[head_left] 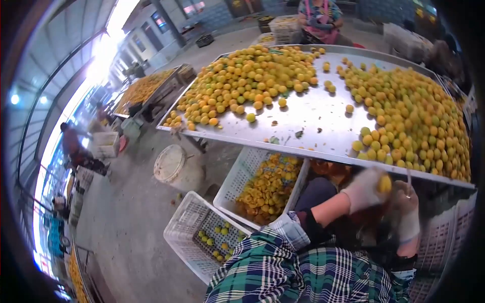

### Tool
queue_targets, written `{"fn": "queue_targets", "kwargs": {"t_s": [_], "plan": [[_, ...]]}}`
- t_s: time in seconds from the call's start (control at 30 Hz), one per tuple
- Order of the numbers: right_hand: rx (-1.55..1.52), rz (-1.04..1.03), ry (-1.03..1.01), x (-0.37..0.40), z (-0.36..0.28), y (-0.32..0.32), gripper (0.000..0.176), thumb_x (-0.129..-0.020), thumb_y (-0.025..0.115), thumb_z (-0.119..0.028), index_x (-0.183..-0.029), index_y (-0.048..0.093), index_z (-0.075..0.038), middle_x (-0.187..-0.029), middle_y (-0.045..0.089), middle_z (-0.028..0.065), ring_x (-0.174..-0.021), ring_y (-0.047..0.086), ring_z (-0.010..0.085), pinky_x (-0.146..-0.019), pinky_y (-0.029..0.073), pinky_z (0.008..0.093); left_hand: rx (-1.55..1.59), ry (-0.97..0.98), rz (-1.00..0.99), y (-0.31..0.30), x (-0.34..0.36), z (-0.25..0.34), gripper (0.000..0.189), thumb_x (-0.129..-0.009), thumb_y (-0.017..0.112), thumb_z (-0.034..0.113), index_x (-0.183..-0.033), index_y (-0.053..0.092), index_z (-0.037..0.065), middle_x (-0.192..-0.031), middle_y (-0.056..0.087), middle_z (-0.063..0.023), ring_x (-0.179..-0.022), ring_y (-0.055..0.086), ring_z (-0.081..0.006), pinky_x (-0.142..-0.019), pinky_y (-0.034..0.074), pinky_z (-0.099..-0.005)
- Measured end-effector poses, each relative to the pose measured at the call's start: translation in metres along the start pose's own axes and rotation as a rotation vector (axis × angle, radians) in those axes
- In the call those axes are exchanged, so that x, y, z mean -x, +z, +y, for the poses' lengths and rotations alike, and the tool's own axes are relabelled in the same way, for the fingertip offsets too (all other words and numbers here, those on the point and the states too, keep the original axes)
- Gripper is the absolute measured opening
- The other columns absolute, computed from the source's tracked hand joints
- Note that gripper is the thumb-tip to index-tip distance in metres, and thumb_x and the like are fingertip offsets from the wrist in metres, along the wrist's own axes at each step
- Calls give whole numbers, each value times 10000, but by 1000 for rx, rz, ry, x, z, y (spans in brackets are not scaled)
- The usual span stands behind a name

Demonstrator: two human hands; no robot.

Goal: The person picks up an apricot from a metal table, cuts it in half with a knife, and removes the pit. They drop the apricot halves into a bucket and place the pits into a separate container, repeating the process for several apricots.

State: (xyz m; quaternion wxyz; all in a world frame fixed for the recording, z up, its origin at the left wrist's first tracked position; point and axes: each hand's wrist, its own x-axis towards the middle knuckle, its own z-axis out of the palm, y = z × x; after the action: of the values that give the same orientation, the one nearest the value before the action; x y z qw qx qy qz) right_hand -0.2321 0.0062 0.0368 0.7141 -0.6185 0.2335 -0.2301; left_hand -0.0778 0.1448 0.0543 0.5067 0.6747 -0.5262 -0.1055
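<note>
My left hand (365,192), in a pale glove, is closed around a yellow apricot (385,184) just below the table's near edge. Beside it, my right hand (407,209), also gloved, is closed on a thin, upright tool (409,178) that looks like a narrow knife; blur hides its exact kind. A small gap separates the two hands. Above them, a large heap of whole apricots (414,113) covers the right part of the metal table (303,118). Left of my left arm, a white crate (226,194) holds split apricots (270,192).
A second white crate (177,236) with several greenish fruits stands nearer me. A lidded white bucket (172,164) is on the floor. Another apricot heap (257,76) lies on the table's left. Across it sits a person (321,22). Stacked crates (444,242) stand at my right.
</note>
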Motion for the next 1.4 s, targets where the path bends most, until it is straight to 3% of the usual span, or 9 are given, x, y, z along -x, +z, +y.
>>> {"fn": "queue_targets", "kwargs": {"t_s": [0.27,0.5,0.7,0.93,1.03,1.1,1.13,1.23,1.4], "plan": [[-44,-268,137,11,-37,52,394,-824,656,-285,-1085,573,-2,-893,633,58,-722,618,126,-653,510,231,-146,108,-249,-40,6,30,530,-663,762,223,-1102,544,21,-1063,544,-220,-983,568,-392,-836,493,-437],[-302,-377,44,24,-49,77,212,-854,581,-117,-1039,581,-14,-926,624,20,-818,613,132,-699,499,263,-134,249,-172,-44,11,26,519,-687,760,282,-1075,537,18,-998,541,-205,-902,579,-386,-767,482,-448],[-168,-362,78,24,-47,60,475,-843,644,-335,-1167,533,-7,-1047,630,97,-873,648,169,-745,547,279,-204,264,-128,-51,14,40,484,-728,722,352,-1028,537,21,-972,543,-198,-860,581,-390,-744,483,-451],[253,-284,-42,8,-18,24,472,-784,687,-216,-1196,538,-42,-1071,629,86,-905,649,222,-782,548,310,-237,306,15,-41,0,50,439,-737,692,260,-1069,529,22,-1027,545,-219,-901,563,-422,-778,474,-450],[475,-198,-315,2,-4,39,472,-772,684,-183,-1197,549,-30,-1065,636,84,-923,652,255,-808,549,329,91,350,230,-33,-6,40,417,-780,651,213,-1120,517,12,-1050,550,-215,-934,562,-401,-832,463,-420],[245,-185,-163,18,-40,62,410,-780,663,-179,-1146,577,-15,-946,640,82,-756,620,208,-674,525,295,309,272,222,-31,-6,15,303,-952,480,213,-1179,507,13,-1016,571,-128,-955,576,-289,-898,454,-380],[-19,-190,-17,30,-62,75,381,-784,653,-177,-1120,591,-8,-887,642,82,-673,604,185,-607,513,278,956,-232,101,-38,-2,29,340,-1001,407,280,-1224,509,45,-1055,575,-91,-967,589,-249,-911,465,-364],[-488,-314,261,30,-88,84,301,-794,626,-155,-1049,628,5,-747,641,83,-466,541,133,-438,464,241,1295,-471,186,-39,0,38,615,-970,345,567,-1277,499,57,-1045,617,-83,-994,604,-205,-924,482,-354],[-470,-166,221,27,-97,62,321,-822,594,-163,-1093,612,8,-701,618,72,-414,455,93,-380,366,216,1678,-424,23,-35,-15,2,600,-954,368,571,-1217,522,53,-899,584,-73,-707,490,-166,-629,420,-304]]}}
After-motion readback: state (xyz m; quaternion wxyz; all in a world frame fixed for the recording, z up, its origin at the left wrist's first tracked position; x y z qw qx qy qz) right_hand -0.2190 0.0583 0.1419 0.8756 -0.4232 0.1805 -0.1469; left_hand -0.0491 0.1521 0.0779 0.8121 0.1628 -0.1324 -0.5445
